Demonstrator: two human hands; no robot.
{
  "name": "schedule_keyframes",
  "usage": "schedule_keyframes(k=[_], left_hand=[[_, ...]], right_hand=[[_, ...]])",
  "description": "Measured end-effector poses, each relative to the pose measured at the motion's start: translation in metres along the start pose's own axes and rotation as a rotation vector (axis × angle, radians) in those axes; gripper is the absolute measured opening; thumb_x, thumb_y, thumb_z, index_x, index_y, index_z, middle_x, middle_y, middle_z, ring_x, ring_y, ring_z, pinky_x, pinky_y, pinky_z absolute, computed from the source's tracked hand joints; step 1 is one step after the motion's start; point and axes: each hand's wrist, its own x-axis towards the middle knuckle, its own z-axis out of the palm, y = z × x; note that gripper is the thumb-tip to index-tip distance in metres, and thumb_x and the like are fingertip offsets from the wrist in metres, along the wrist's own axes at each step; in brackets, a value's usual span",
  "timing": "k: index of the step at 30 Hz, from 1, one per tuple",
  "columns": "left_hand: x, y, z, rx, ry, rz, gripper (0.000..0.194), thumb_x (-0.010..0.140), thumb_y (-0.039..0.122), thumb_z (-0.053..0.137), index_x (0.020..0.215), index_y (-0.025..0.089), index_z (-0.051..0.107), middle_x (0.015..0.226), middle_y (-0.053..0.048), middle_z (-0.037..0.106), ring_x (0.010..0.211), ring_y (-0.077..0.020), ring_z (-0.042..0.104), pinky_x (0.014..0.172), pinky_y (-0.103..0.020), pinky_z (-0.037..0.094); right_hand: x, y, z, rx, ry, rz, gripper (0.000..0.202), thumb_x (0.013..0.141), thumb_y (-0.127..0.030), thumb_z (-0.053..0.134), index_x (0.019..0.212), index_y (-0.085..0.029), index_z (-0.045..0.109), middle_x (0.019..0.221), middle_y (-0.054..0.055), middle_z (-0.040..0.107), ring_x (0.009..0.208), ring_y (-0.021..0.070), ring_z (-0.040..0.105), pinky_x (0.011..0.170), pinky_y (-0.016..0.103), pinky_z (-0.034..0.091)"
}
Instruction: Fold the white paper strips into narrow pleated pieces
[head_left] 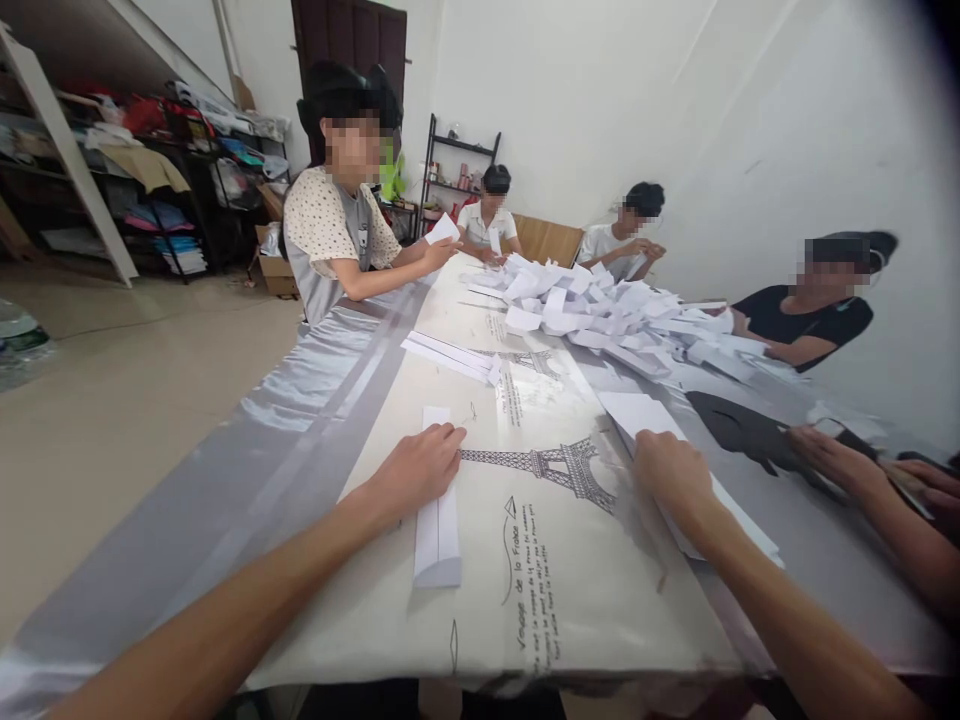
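Note:
My left hand [424, 462] rests with curled fingers on a folded white paper strip [437, 545] that lies lengthwise on the printed tablecloth [555, 580]. The strip's near end bulges up a little. To the right, my right hand [673, 475] is closed at the upper part of a stack of white paper sheets [739, 520], its fingertips partly hidden. Between my hands an Eiffel Tower print shows on the cloth. Beyond my left hand lie more flat folded strips [450, 357].
A large heap of folded white papers [600, 305] covers the table's far right. Several people sit around the table handling paper. At the right edge, another person's hands [844, 462] are near a dark object [727, 425]. Cluttered shelves [172, 170] stand at the left.

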Motion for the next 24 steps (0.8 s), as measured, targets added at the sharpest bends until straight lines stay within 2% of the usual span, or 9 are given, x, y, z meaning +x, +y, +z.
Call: schedule_keyframes(k=[3,7,13,15,18,19,21,23,24], left_hand=[[-0.001,-0.003,0.001,-0.027,0.016,0.022,0.021,0.103,0.018,0.037,0.113,0.02,0.056,0.113,-0.008,0.065,0.101,-0.0231,0.065,0.075,-0.033,0.05],[-0.001,-0.008,0.001,-0.065,0.033,0.03,0.018,0.102,0.019,0.04,0.105,0.021,0.057,0.11,-0.006,0.065,0.096,-0.0223,0.065,0.074,-0.033,0.049],[0.0,-0.014,0.006,-0.116,0.06,0.05,0.019,0.103,0.022,0.039,0.105,0.021,0.058,0.108,-0.007,0.065,0.097,-0.0228,0.065,0.076,-0.034,0.049],[0.0,-0.017,0.008,-0.129,0.06,0.054,0.022,0.103,0.023,0.038,0.105,0.021,0.059,0.109,-0.007,0.066,0.097,-0.0236,0.065,0.077,-0.035,0.05],[0.001,-0.017,0.009,-0.207,0.091,0.034,0.025,0.102,0.025,0.038,0.11,0.019,0.061,0.115,-0.01,0.067,0.107,-0.0274,0.064,0.086,-0.041,0.051],[0.002,-0.015,0.008,-0.277,0.122,0.008,0.025,0.103,0.028,0.04,0.112,0.019,0.062,0.118,-0.011,0.067,0.112,-0.0288,0.063,0.091,-0.043,0.05],[0.005,-0.011,0.002,-0.528,0.192,-0.063,0.028,0.102,0.038,0.047,0.116,0.019,0.063,0.122,-0.011,0.067,0.118,-0.0296,0.062,0.099,-0.046,0.048],[0.008,-0.005,-0.009,-0.918,0.209,-0.124,0.036,0.1,0.05,0.052,0.115,0.02,0.065,0.117,-0.01,0.07,0.112,-0.027,0.065,0.098,-0.042,0.05],[0.009,-0.002,-0.014,-1.135,0.172,-0.134,0.041,0.1,0.054,0.051,0.117,0.019,0.065,0.115,-0.011,0.071,0.108,-0.0265,0.067,0.094,-0.041,0.053]], right_hand=[[0.002,-0.004,-0.004,-0.011,0.03,0.023,0.027,0.093,-0.006,0.042,0.095,-0.009,0.068,0.091,0.021,0.068,0.088,0.0342,0.07,0.068,0.036,0.045],[0.002,-0.003,-0.009,0.021,0.034,0.02,0.028,0.098,-0.018,0.045,0.09,-0.012,0.071,0.089,0.019,0.069,0.082,0.0301,0.07,0.064,0.032,0.042],[0.0,0.011,-0.014,0.139,0.069,-0.001,0.029,0.093,-0.017,0.048,0.077,-0.015,0.073,0.079,0.016,0.072,0.073,0.0271,0.069,0.057,0.03,0.035],[-0.002,0.016,-0.021,0.196,0.103,-0.015,0.029,0.092,-0.021,0.05,0.076,-0.017,0.074,0.078,0.014,0.073,0.074,0.0274,0.069,0.058,0.031,0.036],[-0.009,0.015,-0.043,0.308,0.196,-0.052,0.028,0.094,-0.028,0.05,0.085,-0.018,0.075,0.085,0.011,0.076,0.079,0.0261,0.07,0.062,0.03,0.041],[-0.013,0.01,-0.053,0.387,0.231,-0.074,0.027,0.095,-0.032,0.051,0.09,-0.02,0.075,0.087,0.009,0.077,0.078,0.0245,0.07,0.062,0.029,0.042],[-0.024,-0.008,-0.073,0.773,0.313,-0.118,0.03,0.093,-0.045,0.058,0.097,-0.02,0.073,0.077,0.006,0.076,0.063,0.021,0.065,0.055,0.028,0.041],[-0.034,-0.034,-0.09,1.13,0.253,-0.174,0.041,0.09,-0.058,0.062,0.106,-0.021,0.069,0.072,0.002,0.073,0.05,0.0169,0.056,0.046,0.026,0.036],[-0.038,-0.049,-0.095,1.261,0.191,-0.222,0.044,0.088,-0.06,0.065,0.108,-0.021,0.068,0.072,0.002,0.073,0.049,0.0162,0.056,0.044,0.025,0.036]])
